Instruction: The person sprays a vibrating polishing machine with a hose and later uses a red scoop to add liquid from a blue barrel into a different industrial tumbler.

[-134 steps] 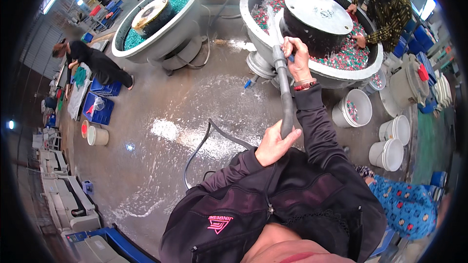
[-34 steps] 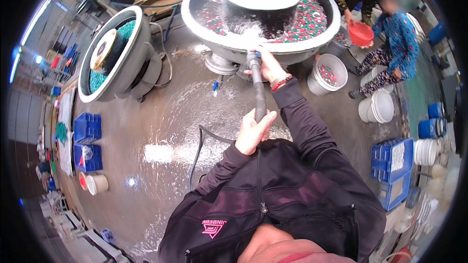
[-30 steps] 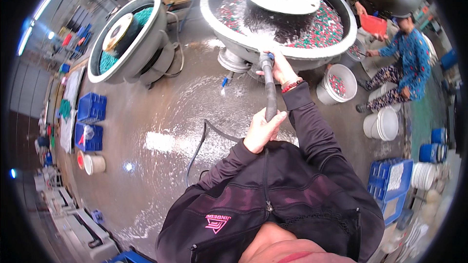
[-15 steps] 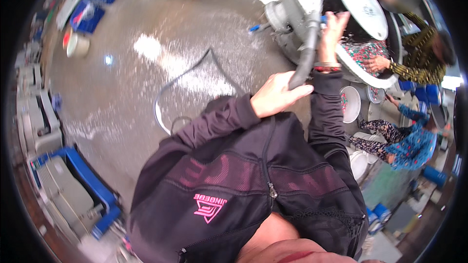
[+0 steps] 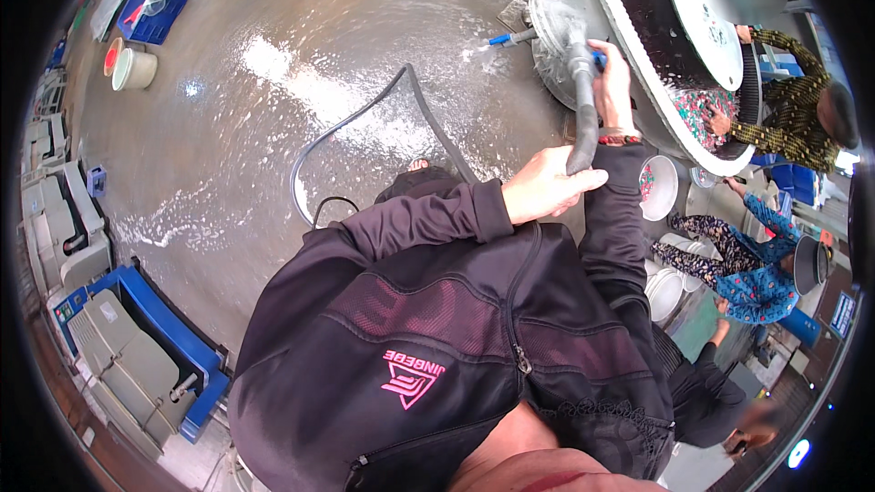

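Note:
My left hand [image 5: 549, 186] is wrapped round the lower end of a grey hose [image 5: 584, 114], thumb stretched out beside it. Further along, my right hand [image 5: 614, 87] curls its fingers at the blue valve handle [image 5: 599, 61] by the hose's nozzle. Water sprays from that nozzle onto a round metal housing [image 5: 547, 46] on the side of a big round tub [image 5: 629, 41]. Small red, green and white pieces [image 5: 694, 109] lie in the tub around a dark centre drum with a pale round lid [image 5: 704, 23].
A co-worker's hand [image 5: 718, 120] is in the pieces at the tub's right. More people are lower right, near white buckets [image 5: 659, 189]. A dark hose [image 5: 346, 123] loops over the wet floor. Blue crates [image 5: 153, 14], pails [image 5: 135, 69] and a blue-grey machine [image 5: 137, 355] stand left.
The hose nozzle and my right hand have shifted down and slightly left, away from the tub's rim, and spray now hits the metal housing. My right fingers have drawn in from a more spread pose.

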Demonstrator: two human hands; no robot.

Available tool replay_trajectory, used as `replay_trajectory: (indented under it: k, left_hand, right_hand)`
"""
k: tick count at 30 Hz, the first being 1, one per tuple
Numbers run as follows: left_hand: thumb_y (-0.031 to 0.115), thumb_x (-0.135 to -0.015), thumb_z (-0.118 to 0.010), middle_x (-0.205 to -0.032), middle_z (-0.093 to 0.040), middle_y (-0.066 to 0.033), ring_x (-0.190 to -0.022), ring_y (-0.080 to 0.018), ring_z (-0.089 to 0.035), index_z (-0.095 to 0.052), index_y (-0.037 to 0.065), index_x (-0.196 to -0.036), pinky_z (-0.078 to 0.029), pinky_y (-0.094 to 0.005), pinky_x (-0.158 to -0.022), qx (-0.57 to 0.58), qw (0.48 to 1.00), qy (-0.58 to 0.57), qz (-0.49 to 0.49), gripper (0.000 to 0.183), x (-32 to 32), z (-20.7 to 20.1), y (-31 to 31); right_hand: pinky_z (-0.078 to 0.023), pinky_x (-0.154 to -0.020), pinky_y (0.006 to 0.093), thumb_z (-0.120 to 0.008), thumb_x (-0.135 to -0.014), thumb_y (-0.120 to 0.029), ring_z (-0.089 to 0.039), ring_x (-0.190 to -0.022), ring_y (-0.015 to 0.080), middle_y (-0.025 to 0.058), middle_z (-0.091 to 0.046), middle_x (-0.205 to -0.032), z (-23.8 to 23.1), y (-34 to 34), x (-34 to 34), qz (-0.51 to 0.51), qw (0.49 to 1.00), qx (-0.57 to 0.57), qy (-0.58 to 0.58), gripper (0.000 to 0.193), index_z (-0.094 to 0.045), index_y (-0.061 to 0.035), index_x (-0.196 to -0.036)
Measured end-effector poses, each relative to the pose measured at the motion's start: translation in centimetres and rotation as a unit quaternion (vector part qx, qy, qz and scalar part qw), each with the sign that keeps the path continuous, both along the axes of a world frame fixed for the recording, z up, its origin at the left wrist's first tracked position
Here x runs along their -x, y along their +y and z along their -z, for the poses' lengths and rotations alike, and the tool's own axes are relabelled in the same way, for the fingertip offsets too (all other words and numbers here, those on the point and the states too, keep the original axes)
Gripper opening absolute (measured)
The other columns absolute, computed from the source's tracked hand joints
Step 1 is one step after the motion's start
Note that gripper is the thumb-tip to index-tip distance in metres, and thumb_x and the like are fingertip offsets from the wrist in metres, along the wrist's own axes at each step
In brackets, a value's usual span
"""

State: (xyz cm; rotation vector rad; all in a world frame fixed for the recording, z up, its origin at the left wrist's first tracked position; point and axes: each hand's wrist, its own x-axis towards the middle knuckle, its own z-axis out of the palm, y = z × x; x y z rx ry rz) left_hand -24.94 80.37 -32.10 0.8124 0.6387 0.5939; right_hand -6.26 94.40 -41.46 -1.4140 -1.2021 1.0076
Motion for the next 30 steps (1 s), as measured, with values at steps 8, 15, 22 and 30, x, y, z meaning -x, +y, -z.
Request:
replay_trajectory:
  k: [8,15,22,30]
  left_hand:
    - [0.023,-0.084,-0.054,-0.055,-0.041,0.0039,-0.045,-0.0056,-0.039,-0.044,0.010,-0.073,-0.035,-0.0226,-0.043,0.156,0.978,-0.073,-0.115,0.020,4.2,3.1,4.2]
    - [0.022,-0.086,-0.052,-0.056,-0.039,0.0045,-0.045,-0.0044,-0.037,-0.041,0.010,-0.073,-0.034,-0.0209,-0.041,0.158,0.960,-0.117,-0.199,0.021,6.8,4.1,4.9]
    - [0.021,-0.086,-0.052,-0.056,-0.035,0.0071,-0.045,-0.0022,-0.034,-0.040,0.011,-0.075,-0.032,-0.0194,-0.041,0.165,0.916,-0.167,-0.325,0.019,7.7,4.9,9.2]
    - [0.026,-0.087,-0.050,-0.054,-0.035,0.0058,-0.044,-0.0047,-0.035,-0.040,0.012,-0.070,-0.034,-0.0217,-0.043,0.124,0.798,-0.197,-0.557,0.025,11.0,3.2,14.3]
  right_hand:
    - [-0.043,-0.062,0.0227,-0.044,-0.083,-0.025,-0.053,-0.072,0.0123,0.0058,-0.059,-0.086,9.2,4.0,10.6,-0.180,0.953,0.222,0.102,0.029,-0.060,-0.0020,-0.089]
    - [-0.044,-0.065,0.0270,-0.052,-0.079,-0.015,-0.054,-0.073,0.0146,0.0067,-0.056,-0.079,8.4,6.0,16.4,-0.123,0.931,0.254,0.232,0.017,-0.060,-0.0005,-0.082]
    - [-0.044,-0.067,0.0264,-0.049,-0.080,-0.016,-0.054,-0.075,0.0135,0.0055,-0.058,-0.085,9.8,12.8,20.8,-0.265,0.927,0.235,0.121,0.022,-0.061,-0.0011,-0.090]
    - [-0.041,-0.058,0.0225,-0.047,-0.085,-0.038,-0.050,-0.068,0.0098,0.0013,-0.053,-0.090,5.9,17.0,34.0,-0.450,0.835,0.316,0.007,0.043,-0.054,-0.0055,-0.112]
